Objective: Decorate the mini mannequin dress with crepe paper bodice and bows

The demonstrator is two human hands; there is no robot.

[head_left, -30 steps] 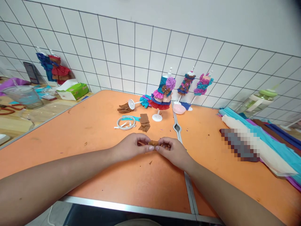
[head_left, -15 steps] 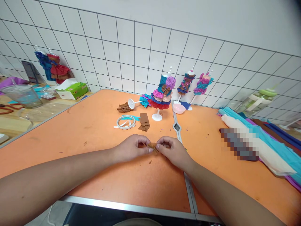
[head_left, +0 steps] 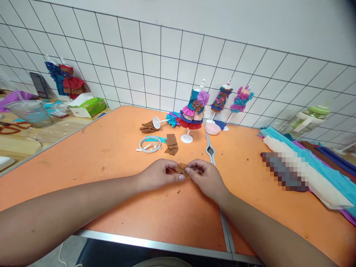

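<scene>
A small pleated brown paper piece (head_left: 181, 168) is pinched between both my hands just above the orange table (head_left: 116, 155). My left hand (head_left: 158, 173) grips its left side with thumb and fingers closed. My right hand (head_left: 204, 177) pinches its right side, fingers curled. Beyond them lie folded brown paper scraps (head_left: 171, 144) and a roll of white tape (head_left: 150, 144).
Little mannequin stands in ruffled paper dresses (head_left: 193, 111) line the tiled wall, one tipped over (head_left: 151, 125), beside a pink bowl (head_left: 212, 128). Sheets of coloured crepe paper (head_left: 311, 167) lie at right. A green tissue box (head_left: 87, 105) and clear jug (head_left: 29, 113) sit on the left table.
The brown piece has fanned out a little more between my fingers; my hands stayed in nearly the same place, shifting slightly.
</scene>
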